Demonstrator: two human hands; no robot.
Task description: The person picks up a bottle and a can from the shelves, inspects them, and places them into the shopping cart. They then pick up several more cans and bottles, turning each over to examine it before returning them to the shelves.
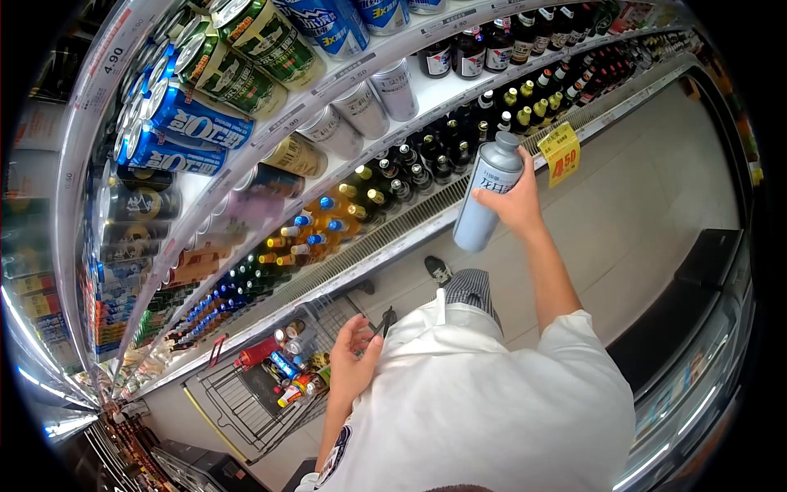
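My right hand (515,195) is wrapped round a silver-grey aluminium bottle (485,201) with a grey cap and dark characters on its label. The bottle tilts slightly, in front of the lower shelf. My left hand (352,358) is near my waist, beside the shopping cart (246,402); its fingers are apart and loosely curled, with nothing visible in them. Several colourful cans and bottles (287,365) lie in the cart, among them a red bottle (257,353).
Shelves of drinks curve along the left and top, with blue cans (184,135), green cans (262,45) and grey cans (359,111). Glass bottles (525,102) line the lowest shelf. A yellow price tag (561,154) sticks out near my right hand. A black-edged cooler (689,303) stands at right.
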